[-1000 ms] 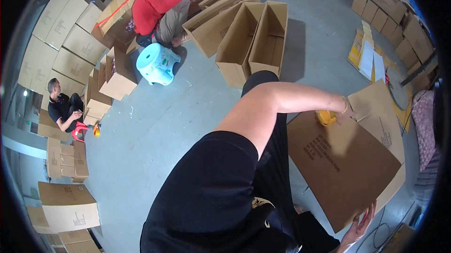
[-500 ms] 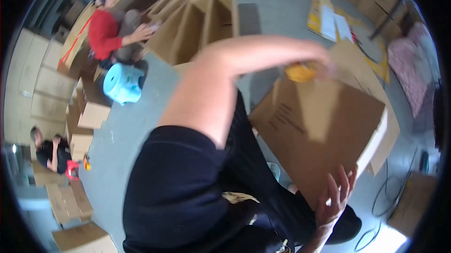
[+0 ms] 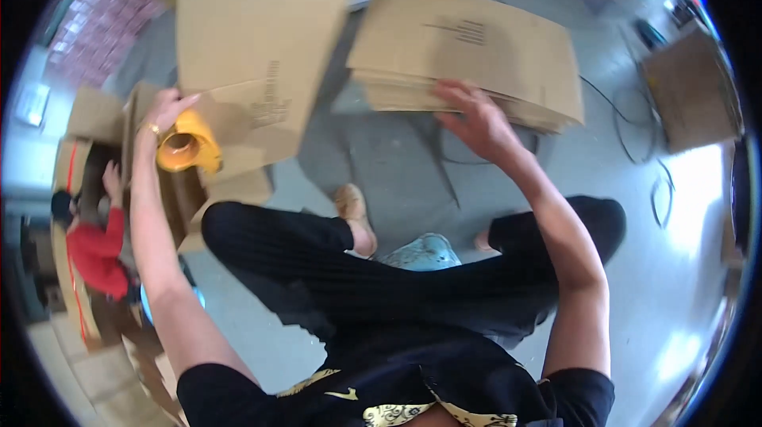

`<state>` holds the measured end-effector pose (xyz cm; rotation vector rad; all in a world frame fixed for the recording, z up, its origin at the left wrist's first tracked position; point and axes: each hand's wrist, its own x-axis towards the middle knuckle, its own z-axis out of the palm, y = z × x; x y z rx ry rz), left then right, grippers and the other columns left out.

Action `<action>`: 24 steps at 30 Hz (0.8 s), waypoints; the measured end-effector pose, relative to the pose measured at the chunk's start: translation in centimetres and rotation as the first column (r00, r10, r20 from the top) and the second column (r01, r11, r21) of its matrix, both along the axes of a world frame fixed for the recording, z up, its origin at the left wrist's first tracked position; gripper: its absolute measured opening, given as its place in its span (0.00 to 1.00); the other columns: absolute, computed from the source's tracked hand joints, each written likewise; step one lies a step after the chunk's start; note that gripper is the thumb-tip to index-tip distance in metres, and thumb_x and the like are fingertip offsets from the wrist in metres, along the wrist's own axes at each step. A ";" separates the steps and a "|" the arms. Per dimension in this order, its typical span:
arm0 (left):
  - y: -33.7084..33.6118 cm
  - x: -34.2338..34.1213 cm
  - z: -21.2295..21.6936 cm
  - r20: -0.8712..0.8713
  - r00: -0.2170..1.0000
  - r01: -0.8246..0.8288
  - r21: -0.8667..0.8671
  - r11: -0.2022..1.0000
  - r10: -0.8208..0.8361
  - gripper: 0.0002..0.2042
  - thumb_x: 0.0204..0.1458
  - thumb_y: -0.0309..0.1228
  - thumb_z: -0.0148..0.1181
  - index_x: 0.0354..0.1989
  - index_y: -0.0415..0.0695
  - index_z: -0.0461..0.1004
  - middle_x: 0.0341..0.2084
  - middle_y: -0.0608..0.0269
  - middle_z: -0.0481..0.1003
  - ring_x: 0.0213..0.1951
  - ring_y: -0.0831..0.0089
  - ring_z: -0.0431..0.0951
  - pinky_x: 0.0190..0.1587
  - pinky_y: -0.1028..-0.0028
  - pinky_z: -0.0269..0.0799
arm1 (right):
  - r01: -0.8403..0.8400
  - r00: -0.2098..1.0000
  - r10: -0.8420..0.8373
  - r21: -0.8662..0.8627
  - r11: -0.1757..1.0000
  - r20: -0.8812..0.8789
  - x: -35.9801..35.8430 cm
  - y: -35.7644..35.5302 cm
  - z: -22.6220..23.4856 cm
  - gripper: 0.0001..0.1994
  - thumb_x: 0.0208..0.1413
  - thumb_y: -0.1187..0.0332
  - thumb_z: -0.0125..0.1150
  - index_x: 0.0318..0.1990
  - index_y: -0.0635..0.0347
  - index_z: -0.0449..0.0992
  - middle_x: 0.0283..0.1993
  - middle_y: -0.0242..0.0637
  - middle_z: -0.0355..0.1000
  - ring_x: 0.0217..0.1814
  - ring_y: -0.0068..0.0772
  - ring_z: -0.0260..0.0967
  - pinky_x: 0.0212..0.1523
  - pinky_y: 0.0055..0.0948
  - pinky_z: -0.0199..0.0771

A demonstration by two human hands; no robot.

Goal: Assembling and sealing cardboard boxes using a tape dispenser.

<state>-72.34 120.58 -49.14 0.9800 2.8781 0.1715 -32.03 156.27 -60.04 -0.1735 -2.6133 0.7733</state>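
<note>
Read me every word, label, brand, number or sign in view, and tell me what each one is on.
No text is clear enough to quote.
Large carton by the left hand: dark printed lines, too blurred to read.
Stack of flat cartons by the right hand: dark print on top, too blurred to read.
Yellow tape dispenser: no lettering I can make out.

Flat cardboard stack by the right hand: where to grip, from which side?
Probably the near long edge of the cardboard stack, coming from the person's side and pinching across the layers. That edge faces the person, and staggered board edges show along it. The right hand is open there; contact is unclear.
</note>
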 end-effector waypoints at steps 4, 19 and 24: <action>3.4 -9.1 -6.5 -0.036 0.991 -0.124 0.027 0.992 0.125 0.20 0.45 0.41 0.57 0.25 0.30 0.73 0.18 0.46 0.73 0.21 0.59 0.75 0.27 0.64 0.69 | 0.203 0.945 -0.192 -0.015 0.979 0.265 3.4 5.2 -11.6 0.20 0.47 0.60 0.60 0.49 0.53 0.71 0.53 0.44 0.65 0.55 0.45 0.63 0.53 0.37 0.65; 7.5 -4.3 -23.4 0.378 0.917 -0.259 0.317 0.913 0.129 0.18 0.44 0.38 0.62 0.44 0.46 0.74 0.34 0.59 0.76 0.34 0.70 0.76 0.39 0.70 0.72 | 0.339 0.426 -0.821 0.774 0.535 0.381 18.8 36.0 -24.1 0.19 0.56 0.51 0.46 0.50 0.48 0.70 0.50 0.42 0.68 0.49 0.45 0.67 0.48 0.39 0.67; 7.9 3.6 -37.8 -0.375 0.893 0.394 0.386 0.834 -0.248 0.05 0.39 0.32 0.56 0.17 0.47 0.68 0.18 0.60 0.68 0.26 0.61 0.72 0.28 0.61 0.64 | 0.660 0.183 -0.961 0.699 0.276 0.206 16.9 34.9 -22.9 0.25 0.54 0.41 0.41 0.48 0.45 0.72 0.48 0.41 0.68 0.48 0.41 0.66 0.48 0.44 0.64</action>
